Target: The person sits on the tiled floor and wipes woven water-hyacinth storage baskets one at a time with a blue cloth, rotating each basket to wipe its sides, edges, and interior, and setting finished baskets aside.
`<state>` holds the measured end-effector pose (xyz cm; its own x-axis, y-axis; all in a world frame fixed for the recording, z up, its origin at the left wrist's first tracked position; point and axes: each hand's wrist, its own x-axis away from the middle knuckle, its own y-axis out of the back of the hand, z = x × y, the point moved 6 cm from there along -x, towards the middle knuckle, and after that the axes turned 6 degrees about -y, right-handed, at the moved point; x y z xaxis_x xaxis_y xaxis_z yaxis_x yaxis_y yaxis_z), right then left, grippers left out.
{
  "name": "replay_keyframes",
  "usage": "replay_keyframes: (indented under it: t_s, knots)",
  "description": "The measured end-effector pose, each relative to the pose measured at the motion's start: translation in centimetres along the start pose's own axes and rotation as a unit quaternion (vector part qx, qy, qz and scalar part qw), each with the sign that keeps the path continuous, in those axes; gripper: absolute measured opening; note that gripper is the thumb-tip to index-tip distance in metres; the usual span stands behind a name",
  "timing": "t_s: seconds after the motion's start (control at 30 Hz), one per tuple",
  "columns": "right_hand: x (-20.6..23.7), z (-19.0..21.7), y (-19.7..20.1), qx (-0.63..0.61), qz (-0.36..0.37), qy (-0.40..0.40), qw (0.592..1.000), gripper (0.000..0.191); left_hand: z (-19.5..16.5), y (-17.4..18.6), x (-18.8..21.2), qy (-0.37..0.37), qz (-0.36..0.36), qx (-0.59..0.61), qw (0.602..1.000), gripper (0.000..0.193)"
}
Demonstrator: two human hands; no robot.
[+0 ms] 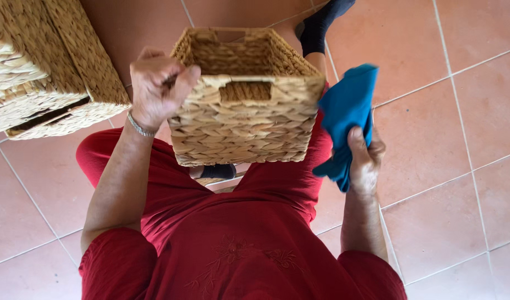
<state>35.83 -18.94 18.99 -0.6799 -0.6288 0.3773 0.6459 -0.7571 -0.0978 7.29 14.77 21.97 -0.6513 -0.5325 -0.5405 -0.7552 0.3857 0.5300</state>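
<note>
**Woven basket held up in 1 hand, blue cloth gripped in the other**

Terracotta floor tiles (460,183) with pale grout lines fill the background of the head view, the only view given. Over them, a square woven basket (246,119) of pale straw-coloured fibre is held up in front of a red garment (238,244), its open top turned away and slightly upward, 1 cut-out handle slot seen in the near wall and another in the far wall. No contents can be made out inside it.

The left hand (157,86) is closed on the basket's left rim corner, thumb and fingers pinched together over the braided edge; a thin bracelet (139,125) is worn at the wrist. The right hand (365,161) is kept just beside the basket's right wall, its fingers curled tight round a bunched blue cloth (346,119), whose upper folds reach the basket's right corner; whether they touch it cannot be told.

A second wicker piece (49,72), larger and of the same weave, is seen at upper left, well apart from the hands. A dark-socked foot (321,25) is visible beyond the basket.

The basket is judged light, since 1 hand carries it by a corner, and stiff enough to keep its shape, though the weave may flex and feel rough. The handle slots or the rolled rim are judged the surest places to grip. The cloth is judged soft, limp and easily bunched anywhere.
</note>
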Motion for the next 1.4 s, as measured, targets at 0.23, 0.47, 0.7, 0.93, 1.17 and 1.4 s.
replay_keyframes:
  t_s: [0.23, 0.47, 0.7, 0.93, 1.17, 1.4]
  knots:
    - [-3.3, -0.6, -7.1, 0.244, 0.164, 0.14, 0.945, 0.021, -1.1, 3.3, 4.7, -0.025, 0.03, -0.149, 0.988, 0.055]
    - [0.0, -2.1, -13.1, 0.405, 0.288, 0.203, 0.844, 0.038, 4.1, 4.8, 10.6, 0.039, -0.109, -0.038, 0.993, 0.044]
    - [-2.3, -5.3, -14.7, 0.586, 0.232, 0.258, 0.732, 0.038, 14.1, -1.9, 18.4, 0.451, -0.119, 0.041, 0.883, 0.045]
    - [-9.5, -5.9, -11.0, 0.579, 0.122, 0.169, 0.788, 0.043, 15.7, -5.8, 19.7, 0.421, 0.032, -0.072, 0.903, 0.06]
    - [-21.2, -5.5, -9.8, 0.584, 0.05, 0.206, 0.784, 0.052, 16.6, -6.4, 21.3, 0.512, 0.105, -0.176, 0.834, 0.051]
    - [-22.3, -12.4, -14.2, 0.676, 0.034, 0.169, 0.716, 0.068, 16.6, -6.6, 21.4, 0.537, 0.069, -0.123, 0.832, 0.045]
